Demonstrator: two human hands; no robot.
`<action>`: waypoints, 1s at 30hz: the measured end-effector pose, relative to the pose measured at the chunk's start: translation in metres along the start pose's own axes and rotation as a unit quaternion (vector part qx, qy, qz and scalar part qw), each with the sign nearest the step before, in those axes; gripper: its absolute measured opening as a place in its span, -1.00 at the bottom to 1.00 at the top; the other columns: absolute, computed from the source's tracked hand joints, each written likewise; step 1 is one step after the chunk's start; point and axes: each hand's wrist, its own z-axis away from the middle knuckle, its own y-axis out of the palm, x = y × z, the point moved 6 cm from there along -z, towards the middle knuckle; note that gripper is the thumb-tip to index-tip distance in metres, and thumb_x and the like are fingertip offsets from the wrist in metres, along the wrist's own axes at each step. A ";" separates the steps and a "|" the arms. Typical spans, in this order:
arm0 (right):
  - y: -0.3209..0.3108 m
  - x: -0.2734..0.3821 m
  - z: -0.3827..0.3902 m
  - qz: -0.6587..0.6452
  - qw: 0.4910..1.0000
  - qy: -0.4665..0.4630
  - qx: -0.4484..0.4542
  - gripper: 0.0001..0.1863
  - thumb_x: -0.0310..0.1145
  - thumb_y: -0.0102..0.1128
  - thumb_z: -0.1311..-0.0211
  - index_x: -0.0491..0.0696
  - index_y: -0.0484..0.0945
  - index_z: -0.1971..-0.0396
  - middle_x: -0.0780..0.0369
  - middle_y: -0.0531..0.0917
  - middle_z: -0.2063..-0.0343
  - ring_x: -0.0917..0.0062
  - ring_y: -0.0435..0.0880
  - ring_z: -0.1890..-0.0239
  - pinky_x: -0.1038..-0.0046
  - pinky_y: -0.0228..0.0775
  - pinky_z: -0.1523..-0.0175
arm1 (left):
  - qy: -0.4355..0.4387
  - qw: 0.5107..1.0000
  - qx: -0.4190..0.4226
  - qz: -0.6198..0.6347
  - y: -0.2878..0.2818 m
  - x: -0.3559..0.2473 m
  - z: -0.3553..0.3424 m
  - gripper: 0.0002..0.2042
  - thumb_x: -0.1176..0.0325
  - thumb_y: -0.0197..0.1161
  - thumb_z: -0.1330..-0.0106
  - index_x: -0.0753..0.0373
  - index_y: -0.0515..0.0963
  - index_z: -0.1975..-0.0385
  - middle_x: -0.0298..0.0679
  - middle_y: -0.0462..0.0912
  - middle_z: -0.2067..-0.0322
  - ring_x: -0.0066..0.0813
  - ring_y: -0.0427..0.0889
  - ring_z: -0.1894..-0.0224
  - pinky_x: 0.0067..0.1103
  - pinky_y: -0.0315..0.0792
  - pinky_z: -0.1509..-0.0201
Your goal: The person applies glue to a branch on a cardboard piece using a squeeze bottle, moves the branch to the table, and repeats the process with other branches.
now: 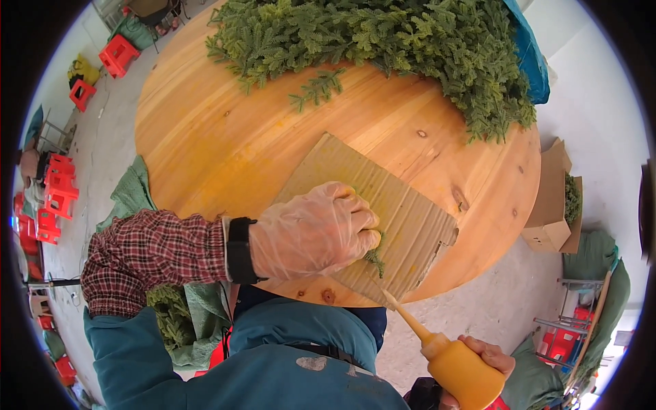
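My left hand [318,232], in a clear plastic glove with yellow-stained fingertips, is closed on a small green sprig [374,262] over a ridged cardboard sheet [403,225]. The sprig is partly hidden under the fingers. At the lower right, my right hand [493,357] grips a squeeze bottle [465,372] of yellow colour, its long nozzle pointing up and left at the cardboard's near edge. The cardboard lies on a round wooden table [198,137] with yellowish stains.
A large green branch pile [383,34] covers the table's far side, beside a loose sprig [318,87]. An open carton [543,219] holds greenery at the right. Red stools [119,55] stand around the left. A green sack [130,188] hangs at the table's left edge.
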 end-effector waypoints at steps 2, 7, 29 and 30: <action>0.005 0.001 -0.006 0.065 0.998 -0.009 -0.007 -0.13 -0.14 0.61 0.18 -0.07 0.23 -0.08 -0.15 0.51 -0.02 0.16 0.60 -0.01 0.30 0.47 -0.11 | -0.020 0.999 0.028 0.013 0.007 0.003 -0.002 -0.84 0.30 0.13 -0.17 0.18 0.54 0.32 -0.27 0.57 0.24 -0.35 0.56 0.10 -0.45 0.37 -0.02; 0.033 -0.013 0.003 -0.018 0.964 -0.041 -0.261 -0.26 -0.14 0.59 0.15 -0.09 0.31 0.05 -0.07 0.62 0.13 0.12 0.63 0.01 0.08 0.43 -0.17 | -0.033 0.998 0.046 0.025 0.015 0.004 -0.004 -0.84 0.30 0.14 -0.16 0.17 0.55 0.32 -0.31 0.53 0.33 -0.39 0.57 0.17 -0.46 0.36 0.01; 0.047 -0.013 0.016 0.178 0.947 -0.086 -0.253 -0.23 0.07 0.48 0.06 -0.10 0.25 0.05 -0.03 0.59 0.16 0.25 0.65 0.16 0.36 0.55 0.04 | -0.042 0.996 0.063 0.046 0.022 0.007 -0.004 -0.82 0.23 0.21 -0.14 0.16 0.55 0.33 -0.31 0.51 0.31 -0.39 0.54 0.17 -0.45 0.32 -0.03; 0.047 -0.013 0.014 0.185 0.947 -0.075 -0.253 -0.23 0.08 0.48 0.06 -0.10 0.25 0.05 -0.03 0.59 0.17 0.25 0.66 0.17 0.36 0.55 0.05 | -0.042 0.996 0.060 0.043 0.021 0.007 -0.003 -0.82 0.23 0.21 -0.14 0.16 0.55 0.33 -0.31 0.51 0.32 -0.39 0.54 0.17 -0.45 0.32 -0.03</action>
